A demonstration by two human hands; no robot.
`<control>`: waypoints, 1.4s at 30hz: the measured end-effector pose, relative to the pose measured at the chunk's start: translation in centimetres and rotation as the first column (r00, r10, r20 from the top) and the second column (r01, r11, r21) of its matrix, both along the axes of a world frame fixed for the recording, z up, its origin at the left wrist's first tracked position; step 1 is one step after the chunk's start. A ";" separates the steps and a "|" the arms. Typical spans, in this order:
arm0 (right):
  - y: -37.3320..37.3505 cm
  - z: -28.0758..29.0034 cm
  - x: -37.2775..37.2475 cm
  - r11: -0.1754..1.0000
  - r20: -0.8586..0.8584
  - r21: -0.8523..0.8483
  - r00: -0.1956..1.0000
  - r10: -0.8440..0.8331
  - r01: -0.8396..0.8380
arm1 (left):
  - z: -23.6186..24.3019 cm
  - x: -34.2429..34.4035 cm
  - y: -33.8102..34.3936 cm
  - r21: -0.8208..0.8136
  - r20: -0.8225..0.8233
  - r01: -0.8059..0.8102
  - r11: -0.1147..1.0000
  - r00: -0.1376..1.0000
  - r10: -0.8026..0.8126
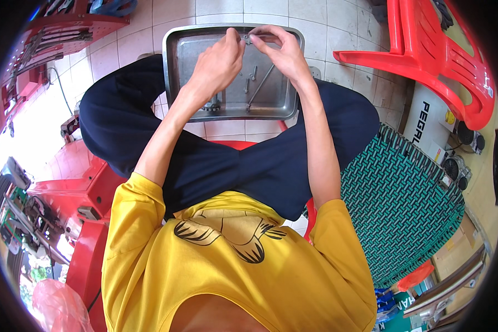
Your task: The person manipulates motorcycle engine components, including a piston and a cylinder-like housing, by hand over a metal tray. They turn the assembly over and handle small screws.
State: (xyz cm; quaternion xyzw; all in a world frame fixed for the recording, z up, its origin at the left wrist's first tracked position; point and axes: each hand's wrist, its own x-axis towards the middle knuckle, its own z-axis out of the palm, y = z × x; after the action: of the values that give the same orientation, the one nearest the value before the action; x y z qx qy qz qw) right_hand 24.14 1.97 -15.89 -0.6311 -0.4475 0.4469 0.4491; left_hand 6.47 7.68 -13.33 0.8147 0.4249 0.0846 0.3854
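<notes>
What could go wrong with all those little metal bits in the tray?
Small bolt-like pieces lie loose in the metal tray, so they might roll or get mixed up if it tips.

The dark trouser legs are right beside the tray, so a bump from a knee could jolt it.

The left hand and right hand work near the far rim, so anything tiny dropped there could perhaps bounce onto the floor tiles.

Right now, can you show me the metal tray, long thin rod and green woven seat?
Metal tray [275, 94]: head view, bare floor inside.
Long thin rod [260, 86]: head view, middle of its shaft.
Green woven seat [401, 205]: head view, middle of the weave.
</notes>
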 end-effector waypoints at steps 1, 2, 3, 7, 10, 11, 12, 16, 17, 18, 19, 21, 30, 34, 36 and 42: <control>0.1 -0.1 0.0 0.995 -0.001 -0.096 1.000 0.000 0.000 | 0.0 -0.1 0.0 -0.007 0.001 0.000 1.000 1.000 0.000; 0.2 -0.2 0.0 0.982 0.001 -0.190 1.000 -0.003 0.003 | 0.1 0.0 0.0 -0.014 0.005 0.002 1.000 1.000 -0.002; 0.2 -0.3 0.1 0.959 0.003 -0.283 1.000 -0.005 0.006 | 0.2 0.0 0.1 -0.021 0.009 0.004 1.000 1.000 -0.004; -0.2 -0.2 -0.1 0.994 0.082 -0.082 0.994 0.074 -0.068 | 0.5 0.1 0.1 -0.016 0.005 -0.005 1.000 1.000 0.005; 0.2 0.8 -0.3 1.000 -0.080 -0.001 0.997 0.009 -0.009 | 0.2 -0.1 0.3 -0.015 0.012 -0.007 1.000 1.000 0.008; 0.2 0.6 -0.1 0.995 -0.076 -0.099 0.997 0.006 -0.014 | 0.3 0.0 0.2 -0.013 0.027 -0.003 1.000 1.000 0.003; 0.2 0.3 0.1 0.980 -0.073 -0.197 0.997 0.004 -0.019 | 0.3 0.1 0.2 -0.011 0.042 0.002 1.000 0.999 -0.001; -0.1 -0.5 -0.1 0.985 0.108 -0.142 0.987 0.118 -0.102 | 0.4 0.2 0.2 -0.017 0.031 -0.009 1.000 0.999 0.009; -0.1 -0.4 -0.1 0.994 0.072 -0.076 0.994 0.086 -0.081 | 0.4 0.2 0.2 -0.025 0.015 -0.004 1.000 1.000 0.004; 0.0 -0.4 -0.1 0.998 0.034 -0.011 0.998 0.057 -0.056 | 0.4 0.1 0.3 -0.033 0.000 0.001 0.999 1.000 -0.001; 0.0 -0.3 -0.1 0.998 -0.006 0.053 1.000 0.029 -0.029 | 0.3 0.1 0.3 -0.013 0.008 0.003 1.000 1.000 -0.003; 0.1 -0.3 0.0 0.995 -0.018 -0.103 1.000 -0.014 0.012 | 0.2 0.1 0.3 0.029 0.030 0.005 1.000 1.000 -0.006; 0.1 -0.1 -0.1 0.997 -0.044 -0.072 0.999 -0.020 0.016 | 0.3 0.1 0.4 0.028 0.027 -0.006 1.000 1.000 0.006; 0.0 -0.3 -0.4 0.982 0.146 -0.183 0.986 0.078 -0.050 | 0.4 0.2 0.2 0.019 0.014 0.000 1.000 1.000 0.000; -0.1 -0.2 -0.4 0.996 0.119 -0.074 0.991 0.067 -0.058 | 0.4 0.1 0.2 0.021 0.017 -0.004 1.000 1.000 0.003; 0.1 -0.8 -0.5 0.982 -0.003 -0.188 1.000 -0.005 0.005 | 0.2 0.2 0.3 0.030 0.034 -0.015 0.999 0.999 0.014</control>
State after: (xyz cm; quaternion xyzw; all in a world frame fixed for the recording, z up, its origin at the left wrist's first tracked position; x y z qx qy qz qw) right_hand 23.64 2.06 -16.66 -0.6712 -0.4009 0.4871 0.3892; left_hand 6.63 8.02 -13.17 0.8158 0.4228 0.1072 0.3797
